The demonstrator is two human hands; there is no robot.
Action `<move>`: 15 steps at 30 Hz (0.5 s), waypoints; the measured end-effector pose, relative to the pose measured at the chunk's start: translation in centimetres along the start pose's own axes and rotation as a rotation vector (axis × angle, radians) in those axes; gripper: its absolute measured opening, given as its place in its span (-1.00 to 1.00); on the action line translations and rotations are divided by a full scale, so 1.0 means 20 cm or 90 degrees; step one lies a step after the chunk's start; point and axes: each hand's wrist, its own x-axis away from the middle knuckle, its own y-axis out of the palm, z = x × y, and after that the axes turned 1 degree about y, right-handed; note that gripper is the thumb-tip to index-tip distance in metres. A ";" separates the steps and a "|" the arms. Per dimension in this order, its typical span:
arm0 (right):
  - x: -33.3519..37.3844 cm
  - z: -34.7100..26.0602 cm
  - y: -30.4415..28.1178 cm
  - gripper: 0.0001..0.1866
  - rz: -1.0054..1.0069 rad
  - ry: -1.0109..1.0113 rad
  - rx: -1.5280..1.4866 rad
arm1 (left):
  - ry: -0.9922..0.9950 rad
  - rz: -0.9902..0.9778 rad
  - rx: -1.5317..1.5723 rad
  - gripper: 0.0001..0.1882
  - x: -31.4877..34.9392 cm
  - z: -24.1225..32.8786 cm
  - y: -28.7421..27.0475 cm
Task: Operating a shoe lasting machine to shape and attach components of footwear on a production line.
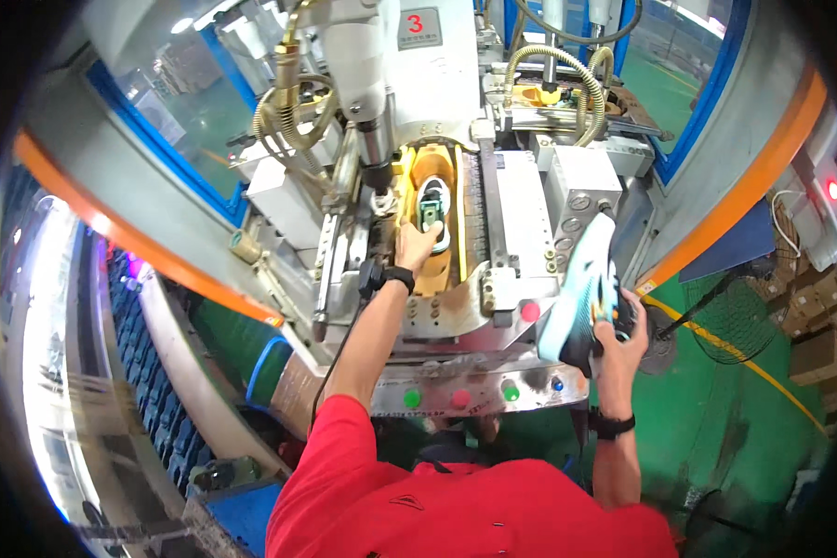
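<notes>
Green floor (679,456) shows at lower right, beside a white machine (437,84) at upper middle. Near centre, the left hand (417,245) touches a white-edged shoe (432,212) in a yellow mould (435,275), its grip unclear; the right hand (620,352) grips a pale-blue shoe (578,293) right of centre.

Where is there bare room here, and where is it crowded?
Bare: the white plate between the yellow mold and knobbed box; green floor between the right wristband and yellow line. Crowded: the mold, where the left hand touches a shoe.

Shoe factory — hosed machine (439,88), green floor (665,437), cartons (816,358)
</notes>
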 end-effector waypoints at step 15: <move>-0.79 -0.14 0.82 -0.49 -0.170 -0.010 0.438 | -0.196 -0.206 0.623 -0.68 0.38 -0.21 -0.33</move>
